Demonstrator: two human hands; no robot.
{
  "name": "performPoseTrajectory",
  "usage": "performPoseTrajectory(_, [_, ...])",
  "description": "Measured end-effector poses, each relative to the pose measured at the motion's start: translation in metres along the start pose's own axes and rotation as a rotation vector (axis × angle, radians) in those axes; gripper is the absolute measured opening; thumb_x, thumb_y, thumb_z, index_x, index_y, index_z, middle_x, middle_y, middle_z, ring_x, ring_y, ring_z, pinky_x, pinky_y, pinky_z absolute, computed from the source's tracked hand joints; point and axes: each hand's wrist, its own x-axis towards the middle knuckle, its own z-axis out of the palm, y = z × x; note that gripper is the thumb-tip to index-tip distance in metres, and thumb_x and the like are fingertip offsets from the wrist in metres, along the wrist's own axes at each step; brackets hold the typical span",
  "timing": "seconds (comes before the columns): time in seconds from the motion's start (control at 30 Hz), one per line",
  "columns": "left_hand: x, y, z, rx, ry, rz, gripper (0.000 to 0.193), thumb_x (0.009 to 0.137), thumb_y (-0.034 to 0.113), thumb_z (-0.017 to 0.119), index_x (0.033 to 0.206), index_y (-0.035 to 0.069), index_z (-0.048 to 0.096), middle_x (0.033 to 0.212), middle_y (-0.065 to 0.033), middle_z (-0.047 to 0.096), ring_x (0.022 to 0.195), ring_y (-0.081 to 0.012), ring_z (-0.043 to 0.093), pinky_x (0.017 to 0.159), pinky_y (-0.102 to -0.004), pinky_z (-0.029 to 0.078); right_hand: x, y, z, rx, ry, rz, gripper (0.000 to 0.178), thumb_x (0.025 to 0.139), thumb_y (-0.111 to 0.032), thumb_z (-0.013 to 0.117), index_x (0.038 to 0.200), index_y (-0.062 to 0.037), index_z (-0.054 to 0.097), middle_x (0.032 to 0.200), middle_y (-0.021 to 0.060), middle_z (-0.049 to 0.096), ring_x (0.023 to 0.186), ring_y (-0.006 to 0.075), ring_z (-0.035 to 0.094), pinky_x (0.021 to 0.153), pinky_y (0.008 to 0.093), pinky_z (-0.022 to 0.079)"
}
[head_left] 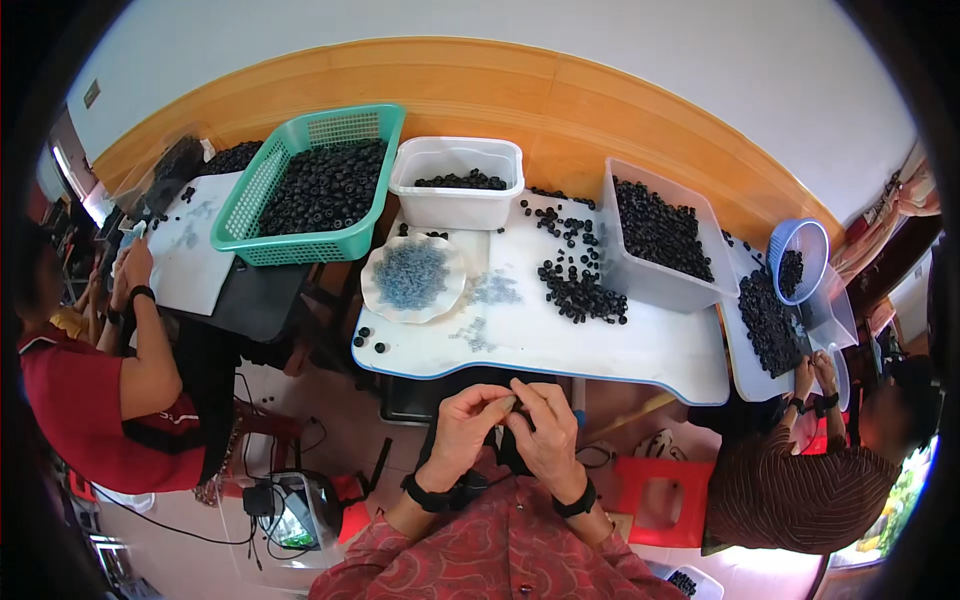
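My left hand and my right hand meet in front of my red patterned shirt, just off the near edge of the white table. Both are closed, fingertips pinched together around something small and dark that the fingers mostly cover. On the table, a scalloped white plate holds a heap of small translucent bluish pieces, with more of them scattered to its right. Loose small black round parts lie in a cluster toward the right, and a few black parts sit at the left corner.
Behind stand a white tub, a green basket and a clear bin, all containing black parts. Co-workers sit on the left and right. A red stool and cables are on the floor.
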Motion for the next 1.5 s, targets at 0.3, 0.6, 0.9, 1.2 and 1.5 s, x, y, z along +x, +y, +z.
performPoseTrajectory(0.3, [0.001, -0.001, 0.007, -0.041, 0.028, -0.052, 0.016, 0.094, 0.009, 0.065, 0.105, -0.002, 0.068, 0.090, -0.0031, 0.068, 0.078, -0.0075, 0.063, 0.072, -0.0213, 0.053, -0.006, 0.005, 0.001, 0.004, -0.001, -0.004, 0.039, 0.075, 0.011, 0.068, 0.113, 0.0028, 0.067, 0.097, 0.0141, 0.064, 0.079, 0.0255, 0.065, 0.067, 0.0316, 0.055])
performPoseTrajectory(0.6, [0.005, 0.001, 0.005, -0.322, -0.008, -0.153, 0.018, 0.096, 0.009, 0.062, 0.109, -0.002, 0.067, 0.096, -0.0069, 0.069, 0.078, -0.0106, 0.066, 0.073, -0.0238, 0.055, -0.011, 0.005, -0.003, 0.467, 0.020, 0.425, 0.039, 0.086, 0.009, 0.066, 0.124, 0.0025, 0.062, 0.103, 0.0155, 0.071, 0.078, 0.0144, 0.068, 0.068, 0.0258, 0.057])
performPoseTrajectory(0.9, [0.005, -0.003, -0.002, -0.548, -0.150, -0.188, 0.021, 0.098, 0.008, 0.057, 0.115, -0.002, 0.064, 0.100, -0.0108, 0.068, 0.086, -0.0148, 0.067, 0.077, -0.0300, 0.060, -0.014, 0.013, -0.017, 0.660, 0.063, 0.549, 0.026, 0.093, 0.002, 0.062, 0.119, 0.0037, 0.062, 0.100, 0.0133, 0.071, 0.074, 0.0098, 0.065, 0.060, 0.0208, 0.053])
performPoseTrajectory(1.2, [0.005, -0.006, 0.006, -0.512, -0.139, -0.169, 0.017, 0.096, 0.007, 0.061, 0.111, 0.001, 0.065, 0.103, -0.0097, 0.068, 0.085, -0.0144, 0.068, 0.078, -0.0291, 0.059, -0.012, 0.000, -0.026, 0.439, 0.045, 0.575, 0.016, 0.094, -0.003, 0.060, 0.107, 0.0007, 0.069, 0.082, 0.0049, 0.066, 0.064, 0.0064, 0.058, 0.054, 0.0183, 0.046])
performPoseTrajectory(1.5, [0.008, -0.019, 0.004, -0.478, -0.143, -0.208, 0.021, 0.096, 0.003, 0.057, 0.115, -0.002, 0.065, 0.112, -0.0155, 0.068, 0.091, -0.0177, 0.069, 0.083, -0.0333, 0.059, 0.022, -0.094, -0.074, 0.503, -0.319, -0.160, 0.020, 0.075, -0.001, 0.072, 0.094, -0.0021, 0.072, 0.077, 0.0095, 0.066, 0.062, 0.0206, 0.063, 0.054, 0.0274, 0.050])
